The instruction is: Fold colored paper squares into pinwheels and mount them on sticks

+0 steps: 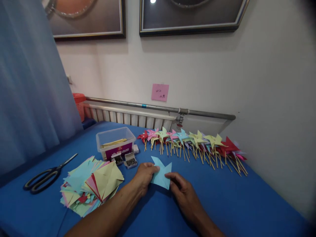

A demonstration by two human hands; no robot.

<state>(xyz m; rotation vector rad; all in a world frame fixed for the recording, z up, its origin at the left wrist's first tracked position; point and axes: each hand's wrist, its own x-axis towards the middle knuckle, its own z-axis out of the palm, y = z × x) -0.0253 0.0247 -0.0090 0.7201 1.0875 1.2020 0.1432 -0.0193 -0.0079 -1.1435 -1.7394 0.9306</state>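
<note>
A light blue cut paper square (161, 174) lies on the blue table (247, 204) in front of me, with two of its flaps folded up. My left hand (144, 176) pinches its left side. My right hand (184, 192) holds its lower right edge with the fingertips. Both hands rest low on the table surface.
A pile of coloured cut paper squares (91, 186) lies to the left, with black scissors (45, 176) beyond it. A clear plastic box (115, 141) holds wooden sticks, and two small pin boxes (125, 160) sit before it. A row of finished pinwheels (195, 144) lines the wall.
</note>
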